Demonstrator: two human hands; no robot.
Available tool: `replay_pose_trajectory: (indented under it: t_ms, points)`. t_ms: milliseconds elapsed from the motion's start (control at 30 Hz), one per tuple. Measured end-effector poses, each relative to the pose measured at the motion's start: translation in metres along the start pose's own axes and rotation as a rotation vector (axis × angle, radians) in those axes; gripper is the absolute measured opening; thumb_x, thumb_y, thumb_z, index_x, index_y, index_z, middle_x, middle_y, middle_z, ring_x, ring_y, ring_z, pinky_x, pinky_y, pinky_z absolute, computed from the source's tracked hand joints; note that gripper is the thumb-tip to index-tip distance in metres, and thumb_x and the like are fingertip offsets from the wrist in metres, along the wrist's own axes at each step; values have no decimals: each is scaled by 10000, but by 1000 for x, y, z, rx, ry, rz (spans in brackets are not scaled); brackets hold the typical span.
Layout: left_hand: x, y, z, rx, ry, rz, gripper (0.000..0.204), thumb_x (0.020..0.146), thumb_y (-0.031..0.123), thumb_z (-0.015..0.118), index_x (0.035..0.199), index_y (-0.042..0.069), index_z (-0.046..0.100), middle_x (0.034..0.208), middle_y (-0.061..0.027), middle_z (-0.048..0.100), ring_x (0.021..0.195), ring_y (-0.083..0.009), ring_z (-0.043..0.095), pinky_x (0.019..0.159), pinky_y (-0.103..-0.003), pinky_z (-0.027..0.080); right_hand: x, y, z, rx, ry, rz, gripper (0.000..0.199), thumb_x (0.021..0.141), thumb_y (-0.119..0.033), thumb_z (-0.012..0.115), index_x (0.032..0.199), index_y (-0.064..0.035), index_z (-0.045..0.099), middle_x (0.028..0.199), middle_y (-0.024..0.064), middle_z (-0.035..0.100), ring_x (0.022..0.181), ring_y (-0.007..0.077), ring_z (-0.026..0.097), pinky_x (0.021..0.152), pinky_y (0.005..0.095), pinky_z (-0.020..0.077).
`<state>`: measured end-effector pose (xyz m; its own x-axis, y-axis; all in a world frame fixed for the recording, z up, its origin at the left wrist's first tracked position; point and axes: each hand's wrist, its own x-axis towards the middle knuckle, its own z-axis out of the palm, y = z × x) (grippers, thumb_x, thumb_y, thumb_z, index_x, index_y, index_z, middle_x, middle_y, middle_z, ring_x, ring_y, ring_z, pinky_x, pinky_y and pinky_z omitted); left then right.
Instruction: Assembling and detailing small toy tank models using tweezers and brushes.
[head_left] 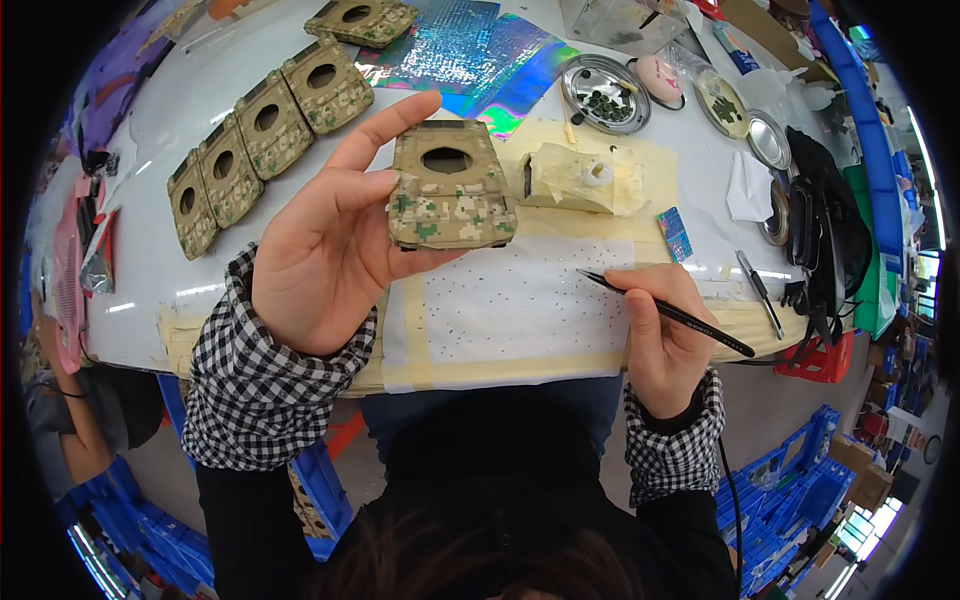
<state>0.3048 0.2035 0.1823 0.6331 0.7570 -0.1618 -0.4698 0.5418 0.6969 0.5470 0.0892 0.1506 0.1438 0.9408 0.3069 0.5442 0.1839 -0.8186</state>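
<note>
My left hand (pixel 325 240) is closed around a camouflage model tank hull (pixel 452 205), lifted above the table with its round top hole showing. Pinched in my right hand (pixel 665 335) is a pair of black tweezers (pixel 690 318), pointing left. Their tips are over a white sheet (pixel 500 340) scattered with many tiny dark specks. Whether the tips hold a speck is too small to tell. Behind the sheet, a tape-covered block (pixel 585 180) carries a small white round piece on top.
Several matching hulls (pixel 265 118) stand in a row at the left. Shiny holographic sheets (pixel 450 45) lie at the back. A metal dish (pixel 605 95) holds small dark green parts. At the right are a pen (pixel 760 295), a white tissue (pixel 748 188) and a black bag (pixel 825 220).
</note>
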Motion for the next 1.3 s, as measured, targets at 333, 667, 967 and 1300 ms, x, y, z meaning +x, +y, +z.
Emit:
replay_pose_trajectory:
  t_ms: [333,667,967,1300]
  points:
    - [0,0,-1,-13,-1,-8,601,921,119,310,1469,30,79,1400,-280,331,1204,-459,458,889,-390,558,-1,1,0,12,-2,19,95,865,-78,633,892,5,669,831,100,661,752,227,584,696,302,442]
    - [-1,0,0,-2,3,-9,601,921,123,310,1470,34,82,1400,-273,342,1205,-459,458,896,-392,553,-1,0,0,13,-4,22,85,864,-63,629,893,6,669,833,101,660,754,227,586,694,302,445]
    - [-1,0,1,3,14,-9,598,919,116,304,1470,33,88,1399,-273,341,1201,-460,461,893,-394,555,-1,0,0,10,0,4,83,861,-59,629,892,7,670,828,101,661,754,230,587,696,300,447]
    - [-3,0,2,37,29,-4,602,913,122,327,1466,26,109,1376,-260,384,1170,-438,501,863,-396,569,8,-7,-10,49,-5,-30,115,883,-70,596,902,16,669,833,98,664,773,210,579,721,301,435]
